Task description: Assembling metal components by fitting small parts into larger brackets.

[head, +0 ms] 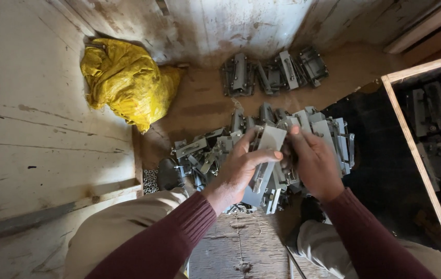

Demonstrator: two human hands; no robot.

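My left hand [241,168] and my right hand [311,163] meet over a pile of grey metal brackets [215,150] on the dirt floor. Both hands grip one grey metal bracket [269,142], held upright between them. The left fingers wrap its front face; the right thumb presses its upper right edge. Maroon sleeves cover both forearms. The lower part of the bracket is partly hidden by my left palm.
A crumpled yellow sack [125,80] lies at the back left. More grey brackets [272,70] sit against the back wall. A wooden-framed crate [412,150] with brackets stands at right. Small nuts [150,181] lie by a pale board [39,129]. My knees fill the bottom.
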